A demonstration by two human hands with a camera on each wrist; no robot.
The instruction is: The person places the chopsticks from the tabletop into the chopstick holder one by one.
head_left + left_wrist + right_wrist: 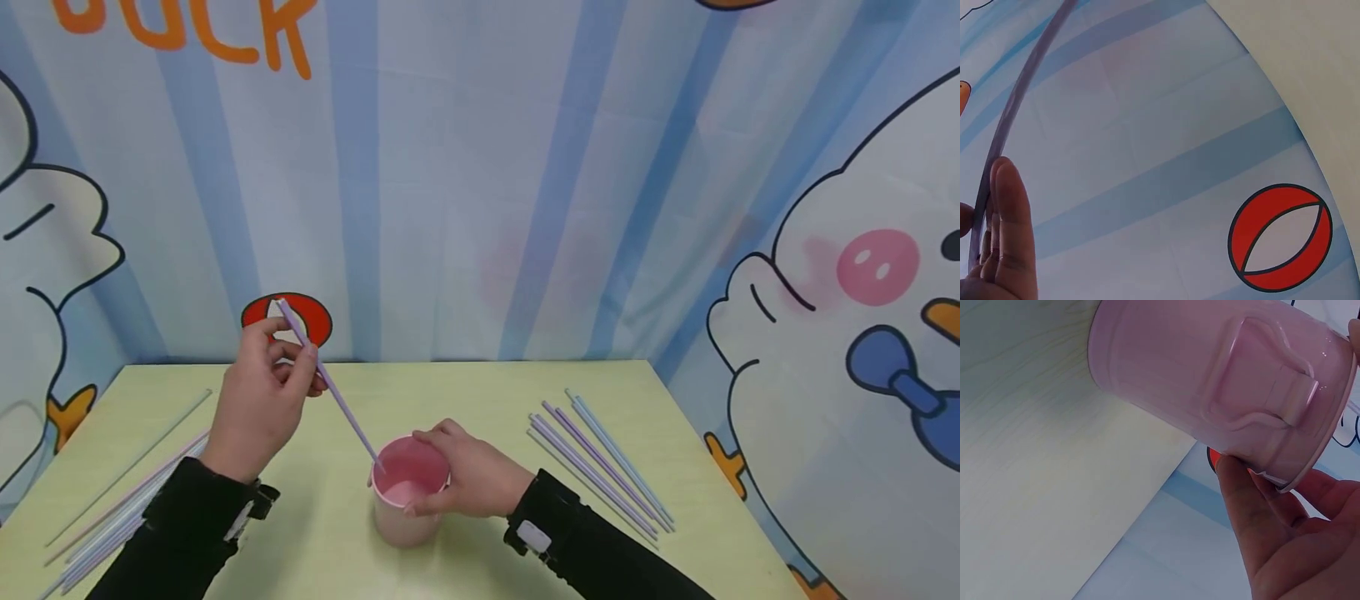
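Observation:
My left hand [258, 398] pinches a long light-purple straw [347, 410] between thumb and fingers, near its upper end. The straw slants down to the right, and its lower end is inside the mouth of a small pink pail [405, 523]. Around the pail's rim curls my right hand [480, 477], thumb at the near side and fingers at the far side. A folded wire handle [1285, 419] lies against the pail's wall in the right wrist view. In the left wrist view the straw [1019, 94] runs up past the fingertips.
On the left of the pale yellow table [337, 567], a bundle of white and purple straws [123, 521] lies partly hidden under the left sleeve. More purple and blue straws [600, 467] lie at the right, beyond the right forearm. A striped cartoon curtain [465, 208] hangs behind the table.

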